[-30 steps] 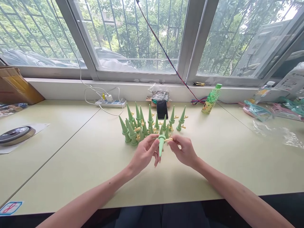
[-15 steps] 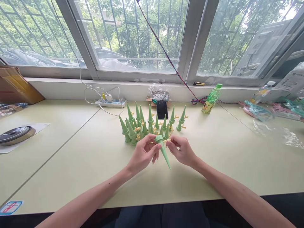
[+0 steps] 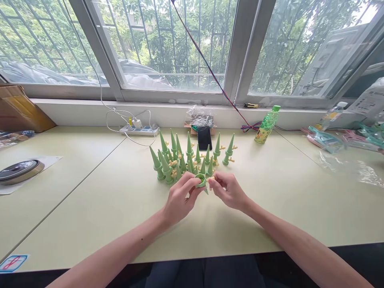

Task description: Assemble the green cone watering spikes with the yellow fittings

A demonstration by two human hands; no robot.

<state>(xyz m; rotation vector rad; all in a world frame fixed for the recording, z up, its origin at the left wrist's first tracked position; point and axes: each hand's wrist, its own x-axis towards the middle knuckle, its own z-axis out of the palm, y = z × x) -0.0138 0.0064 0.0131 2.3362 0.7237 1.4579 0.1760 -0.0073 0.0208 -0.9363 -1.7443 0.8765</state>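
Note:
A green plastic plant watering spike [image 3: 200, 181] is gripped in my left hand [image 3: 183, 193], its hollow round end turned up toward me and its tip pointing down and away. My right hand [image 3: 226, 189] pinches a small pale-yellow valve [image 3: 211, 179] at the side of the spike's collar. Whether the valve sits fully in the collar I cannot tell. Just beyond both hands, several more green watering spikes [image 3: 166, 170] stand upright on their wide ends, points up, many with yellow valves sticking out sideways.
Behind the spikes lie a black phone [image 3: 205, 138] and a crumpled clear wrapper [image 3: 201, 117]. A power strip [image 3: 144, 130] is at back left, a green drink bottle [image 3: 267, 125] at back right. Tape roll [image 3: 21, 171] lies far left; plastic bags [image 3: 327, 139] lie far right.
My left hand has tipped the spike, so its open end now faces me and its point has swung away and down. My right hand stays at the valve beside the collar.

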